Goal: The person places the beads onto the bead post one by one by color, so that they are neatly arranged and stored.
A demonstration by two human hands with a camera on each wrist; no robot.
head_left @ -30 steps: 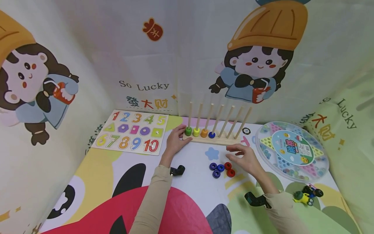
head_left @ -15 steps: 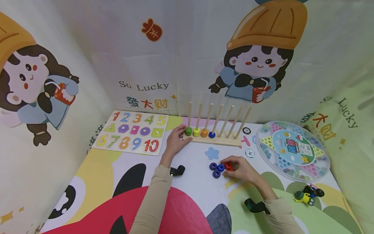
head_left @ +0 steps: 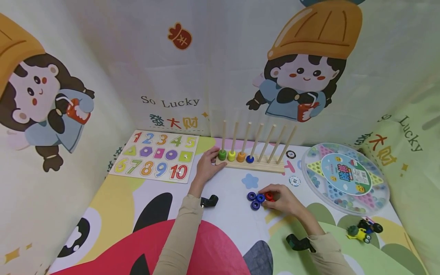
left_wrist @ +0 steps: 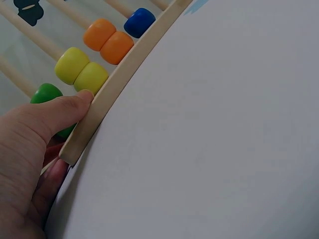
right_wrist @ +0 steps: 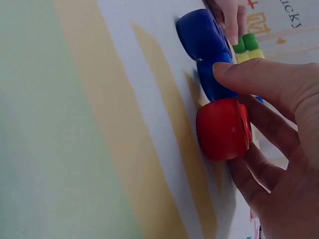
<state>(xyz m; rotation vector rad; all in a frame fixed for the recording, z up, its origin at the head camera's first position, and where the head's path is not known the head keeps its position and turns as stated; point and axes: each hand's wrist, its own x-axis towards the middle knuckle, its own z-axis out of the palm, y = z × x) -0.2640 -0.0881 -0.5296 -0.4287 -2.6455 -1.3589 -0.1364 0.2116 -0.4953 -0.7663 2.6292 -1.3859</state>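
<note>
My left hand (head_left: 207, 166) grips the left end of a wooden peg stand (head_left: 251, 165), thumb along its front edge in the left wrist view. From the left, its pegs carry green beads (head_left: 222, 154), yellow beads (left_wrist: 81, 69), orange beads (left_wrist: 108, 41) and one blue bead (left_wrist: 139, 23); the other pegs are bare. In front of the stand, my right hand (head_left: 284, 198) pinches a loose blue bead (right_wrist: 212, 82), the thumb on its side and the fingertips hidden behind. A red bead (right_wrist: 222, 129) sits against it under the hand. Other dark blue beads (head_left: 251, 196) lie alongside.
A number puzzle board (head_left: 154, 156) lies at the back left. To the right are a round marble board game (head_left: 345, 177) in a clear case and small toy figures (head_left: 363, 230). A printed curtain (head_left: 220, 68) stands close behind the stand.
My right hand has come down from in front of the stand's right end to the loose beads and closed its fingers there. The left hand has stayed on the stand.
</note>
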